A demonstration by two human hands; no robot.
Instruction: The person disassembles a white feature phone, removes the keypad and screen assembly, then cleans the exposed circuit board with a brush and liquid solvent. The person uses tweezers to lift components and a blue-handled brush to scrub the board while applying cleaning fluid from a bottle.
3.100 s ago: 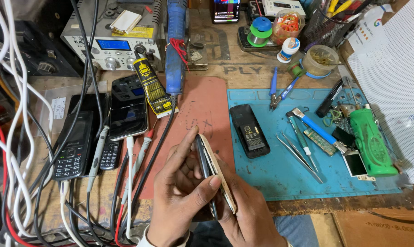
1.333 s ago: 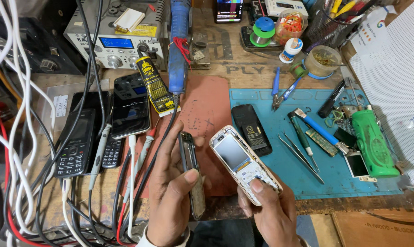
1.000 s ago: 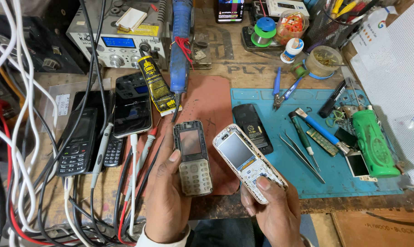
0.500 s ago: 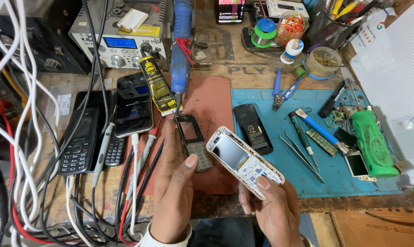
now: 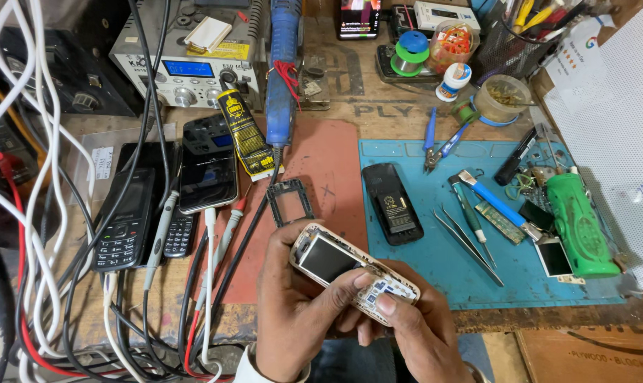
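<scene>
Head view looks down on both hands meeting low at the middle of a crowded repair bench. Left hand [image 5: 293, 312] cups an opened phone body [image 5: 353, 273] from below and from its left end, thumb laid across the lower edge of the small dark screen. Right hand [image 5: 414, 330] supports the other end, its thumb pressed on the bare white circuit area where the keypad cover is off. Both hands are closed around this one piece, which is tilted with its screen end up and to the left, raised off the bench.

Just beyond the left hand's fingers lies an empty black phone frame [image 5: 289, 201], flat on a reddish mat [image 5: 328, 159]. Further out from the right hand a black phone back [image 5: 392, 203] rests on a blue work mat [image 5: 435, 262]. To the right of that, well clear of the right hand, lie tweezers [image 5: 467, 241], a blue-handled tool [image 5: 495, 202] and a green cylindrical torch [image 5: 580, 223], with a small loose screen [image 5: 552, 257] beside it.

Out to the left of the left hand sit several handsets: a black keypad phone [image 5: 123, 220] and a smartphone [image 5: 208, 167], among white, black and red cables [image 5: 30, 213]. Far ahead of both hands stand a yellow-and-black glue tube [image 5: 247, 135], a blue hot-air handle [image 5: 282, 67] and a grey power supply [image 5: 187, 67] with a blue display.
</scene>
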